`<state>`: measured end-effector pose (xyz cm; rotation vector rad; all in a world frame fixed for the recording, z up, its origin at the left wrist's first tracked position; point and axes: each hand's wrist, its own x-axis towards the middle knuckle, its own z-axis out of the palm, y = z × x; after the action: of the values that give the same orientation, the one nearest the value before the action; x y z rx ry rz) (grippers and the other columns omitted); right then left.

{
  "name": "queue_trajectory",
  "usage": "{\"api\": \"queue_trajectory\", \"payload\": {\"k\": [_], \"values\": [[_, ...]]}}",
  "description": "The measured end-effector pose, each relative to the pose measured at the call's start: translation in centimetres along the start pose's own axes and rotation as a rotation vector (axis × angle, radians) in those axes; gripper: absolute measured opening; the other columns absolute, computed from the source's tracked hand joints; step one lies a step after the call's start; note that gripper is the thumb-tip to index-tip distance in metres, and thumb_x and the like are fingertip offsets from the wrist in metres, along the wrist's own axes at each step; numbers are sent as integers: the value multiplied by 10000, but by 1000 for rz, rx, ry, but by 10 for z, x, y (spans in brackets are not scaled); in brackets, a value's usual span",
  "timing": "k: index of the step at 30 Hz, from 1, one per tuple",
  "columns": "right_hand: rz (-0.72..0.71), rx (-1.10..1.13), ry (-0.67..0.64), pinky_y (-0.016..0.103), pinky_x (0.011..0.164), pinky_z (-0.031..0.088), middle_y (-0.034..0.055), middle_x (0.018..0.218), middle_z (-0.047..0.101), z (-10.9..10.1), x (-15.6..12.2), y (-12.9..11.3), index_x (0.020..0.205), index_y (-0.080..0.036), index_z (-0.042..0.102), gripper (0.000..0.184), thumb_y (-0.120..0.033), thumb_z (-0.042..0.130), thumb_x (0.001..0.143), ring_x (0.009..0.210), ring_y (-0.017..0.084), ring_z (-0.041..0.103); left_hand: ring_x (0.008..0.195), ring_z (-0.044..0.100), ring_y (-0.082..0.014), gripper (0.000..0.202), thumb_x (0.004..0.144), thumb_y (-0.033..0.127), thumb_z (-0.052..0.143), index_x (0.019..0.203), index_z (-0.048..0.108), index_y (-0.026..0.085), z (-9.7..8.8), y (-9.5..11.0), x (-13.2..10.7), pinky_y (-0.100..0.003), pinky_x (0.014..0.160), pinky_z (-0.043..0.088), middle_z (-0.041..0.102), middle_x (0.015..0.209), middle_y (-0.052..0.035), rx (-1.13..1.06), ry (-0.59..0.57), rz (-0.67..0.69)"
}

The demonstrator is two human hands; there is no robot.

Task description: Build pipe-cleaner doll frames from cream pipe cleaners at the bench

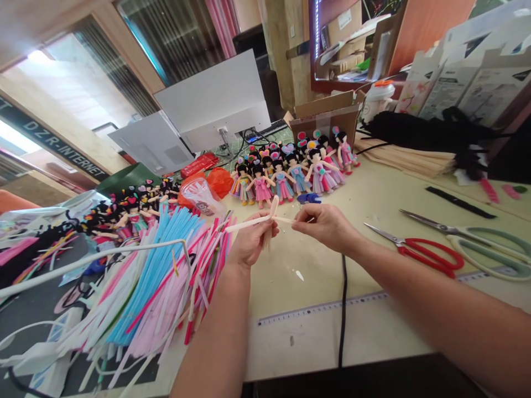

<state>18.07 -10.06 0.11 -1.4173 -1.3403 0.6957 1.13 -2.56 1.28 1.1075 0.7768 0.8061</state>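
Observation:
My left hand (249,243) is closed round a pale, skin-coloured pipe-cleaner figure (271,213) that stands up from my fist like a small cross. My right hand (326,224) pinches the end of the figure's horizontal stem, just right of the left hand. Both hands hover above the cream tabletop (373,199). Left of my left hand lies a big heap of pink, blue and white pipe cleaners (157,282).
A row of small finished dolls (290,174) in coloured dresses stands behind my hands, with more dolls (133,213) at the left. Red-handled scissors (418,254) and larger pale scissors (468,237) lie at the right. A black cable (342,309) crosses a ruler strip (323,309) at the table's front.

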Motion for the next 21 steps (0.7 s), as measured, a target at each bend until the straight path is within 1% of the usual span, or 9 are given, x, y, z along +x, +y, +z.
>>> {"api": "queue_trajectory", "payload": {"k": [2, 8, 12, 15, 21], "values": [[7, -18, 3, 234, 484, 345, -21, 564, 557, -1, 0, 1, 627, -183, 595, 189, -350, 651, 696, 521, 98, 452, 589, 563, -86, 333, 578, 294, 834, 753, 602, 132, 0, -1, 0, -225, 595, 453, 604, 638, 14, 13, -11, -1], [-56, -88, -21, 229, 490, 338, -24, 564, 539, -1, 1, 7, 604, -184, 554, 201, -331, 624, 721, 524, 94, 441, 544, 521, -63, 326, 611, 311, 809, 783, 590, 141, -1, -4, 1, -205, 560, 421, 574, 626, 35, 36, -46, 13], [-90, -128, -17, 227, 496, 334, -28, 561, 529, -1, 2, 10, 600, -184, 539, 203, -318, 610, 736, 526, 93, 437, 534, 490, -53, 281, 631, 225, 773, 833, 595, 143, 1, -4, -1, -194, 547, 405, 557, 630, 39, 15, -86, -22], [-103, -152, -14, 224, 495, 330, -34, 544, 516, 0, 1, 10, 598, -185, 532, 187, -293, 601, 734, 520, 92, 433, 535, 478, -49, 306, 608, 175, 774, 848, 588, 148, 2, -3, -3, -194, 550, 403, 548, 646, 45, 5, -80, -32], [-111, -186, -18, 232, 506, 325, -30, 550, 519, -1, 0, 4, 595, -185, 525, 187, -284, 593, 738, 530, 97, 433, 515, 461, -50, 336, 601, 247, 812, 803, 558, 159, 3, -8, -1, -193, 526, 379, 518, 608, 57, -1, -58, 11]]}}
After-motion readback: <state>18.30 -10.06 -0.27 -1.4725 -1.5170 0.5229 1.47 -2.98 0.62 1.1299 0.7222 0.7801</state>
